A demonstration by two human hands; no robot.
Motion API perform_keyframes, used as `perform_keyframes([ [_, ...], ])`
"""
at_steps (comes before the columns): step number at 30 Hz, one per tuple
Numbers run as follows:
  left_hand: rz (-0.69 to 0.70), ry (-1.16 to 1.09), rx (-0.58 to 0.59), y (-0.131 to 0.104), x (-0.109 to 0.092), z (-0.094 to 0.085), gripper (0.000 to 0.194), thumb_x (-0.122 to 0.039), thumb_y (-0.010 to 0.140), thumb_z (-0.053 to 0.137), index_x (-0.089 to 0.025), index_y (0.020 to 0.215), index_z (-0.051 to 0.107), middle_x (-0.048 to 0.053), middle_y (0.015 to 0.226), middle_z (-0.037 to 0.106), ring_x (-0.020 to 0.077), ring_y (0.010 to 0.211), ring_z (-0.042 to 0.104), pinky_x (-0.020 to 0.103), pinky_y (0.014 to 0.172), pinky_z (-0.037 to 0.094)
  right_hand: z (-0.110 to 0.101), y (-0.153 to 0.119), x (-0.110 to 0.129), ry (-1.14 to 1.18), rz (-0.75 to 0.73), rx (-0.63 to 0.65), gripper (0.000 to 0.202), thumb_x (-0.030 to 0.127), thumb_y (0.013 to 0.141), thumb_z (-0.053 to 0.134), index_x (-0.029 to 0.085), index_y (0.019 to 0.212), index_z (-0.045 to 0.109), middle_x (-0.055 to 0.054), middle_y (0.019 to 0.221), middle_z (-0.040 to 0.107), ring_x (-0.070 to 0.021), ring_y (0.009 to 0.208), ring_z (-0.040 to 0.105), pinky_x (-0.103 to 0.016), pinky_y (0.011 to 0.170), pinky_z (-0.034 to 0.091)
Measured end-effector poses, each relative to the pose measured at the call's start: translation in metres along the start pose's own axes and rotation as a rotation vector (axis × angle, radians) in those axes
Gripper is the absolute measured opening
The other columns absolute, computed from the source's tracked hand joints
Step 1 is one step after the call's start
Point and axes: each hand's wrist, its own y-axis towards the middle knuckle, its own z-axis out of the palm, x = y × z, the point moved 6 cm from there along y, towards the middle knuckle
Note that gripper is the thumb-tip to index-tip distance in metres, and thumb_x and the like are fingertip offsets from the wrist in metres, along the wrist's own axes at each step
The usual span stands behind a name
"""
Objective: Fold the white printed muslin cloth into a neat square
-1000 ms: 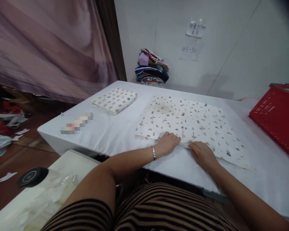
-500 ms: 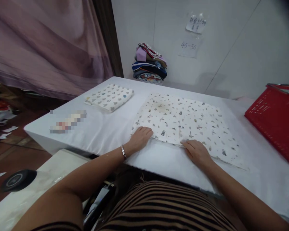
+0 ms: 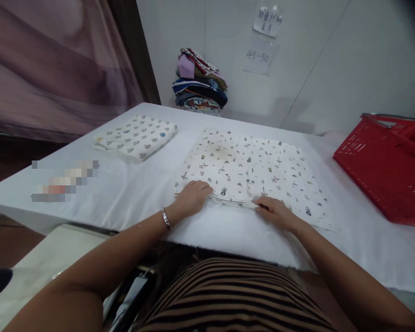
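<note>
A white cloth (image 3: 245,166) with small printed figures lies spread in layers on the table, its near edge toward me. My left hand (image 3: 192,196), a bracelet at its wrist, is closed on the near edge at the left, fingers on top. Farther right, my right hand (image 3: 273,211) pinches the same edge, thumb against the fingers. Between the hands the stacked layers show at the edge. To the left lies a folded white cloth (image 3: 138,136) with grey shapes, touched by neither hand.
The white-covered table (image 3: 124,184) carries a red basket (image 3: 383,170) at the right and a pixelated item (image 3: 65,180) at the left. Folded fabrics (image 3: 200,87) are piled behind its far edge, against the wall. A pink curtain (image 3: 48,69) hangs at the left.
The right hand has turned and lifted the near edge slightly, so more layers show. The camera view has shifted, moving the table things leftward in the picture.
</note>
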Motion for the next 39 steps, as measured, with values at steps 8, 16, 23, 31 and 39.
perform_keyframes([
  [8, 0.239, 0.039, -0.080, 0.005, -0.041, 0.000, 0.026, -0.010, 0.090, 0.035, -0.018, 0.093, 0.060, 0.006, 0.125, 0.055, 0.0187, 0.117, 0.045, 0.039, 0.101, 0.033, 0.001, 0.000, 0.003, -0.068, 0.006, -0.028, 0.017, 0.023, 0.087, 0.047, 0.021, 0.096, 0.061, -0.005, 0.093, 0.064, -0.0183, 0.084, 0.058, -0.031, 0.074, 0.045],
  [16, 0.277, -0.001, -0.071, 0.026, -0.057, 0.004, 0.025, -0.015, 0.093, 0.036, -0.017, 0.090, 0.060, 0.006, 0.120, 0.058, 0.0185, 0.115, 0.046, 0.040, 0.103, 0.031, 0.004, -0.004, 0.007, -0.166, -0.042, -0.059, 0.017, 0.023, 0.088, 0.047, 0.019, 0.098, 0.060, -0.005, 0.088, 0.061, -0.0181, 0.084, 0.055, -0.030, 0.074, 0.043],
  [23, 0.234, -0.028, -0.063, 0.025, -0.063, 0.002, 0.023, -0.015, 0.092, 0.036, -0.017, 0.091, 0.059, 0.005, 0.111, 0.060, 0.0180, 0.111, 0.048, 0.039, 0.101, 0.032, 0.015, -0.014, 0.015, -0.432, -0.221, -0.166, 0.027, 0.022, 0.091, 0.042, 0.018, 0.112, 0.059, -0.010, 0.094, 0.061, -0.0206, 0.087, 0.053, -0.032, 0.075, 0.042],
  [31, 0.247, 0.007, -0.057, 0.018, -0.064, 0.006, 0.022, -0.015, 0.092, 0.037, -0.017, 0.083, 0.057, 0.003, 0.088, 0.061, 0.0152, 0.089, 0.052, 0.037, 0.096, 0.034, 0.029, -0.014, 0.033, -0.597, -0.220, -0.210, 0.026, 0.016, 0.093, 0.038, 0.017, 0.106, 0.061, -0.010, 0.101, 0.061, -0.0210, 0.086, 0.050, -0.032, 0.071, 0.035],
  [39, 0.283, 0.101, -0.073, 0.017, -0.063, 0.009, 0.023, -0.013, 0.092, 0.036, -0.018, 0.080, 0.056, 0.002, 0.081, 0.061, 0.0155, 0.086, 0.052, 0.039, 0.097, 0.032, 0.040, 0.009, 0.047, -0.636, -0.262, -0.171, 0.021, 0.016, 0.093, 0.041, 0.018, 0.104, 0.060, -0.007, 0.088, 0.059, -0.0192, 0.080, 0.047, -0.031, 0.070, 0.032],
])
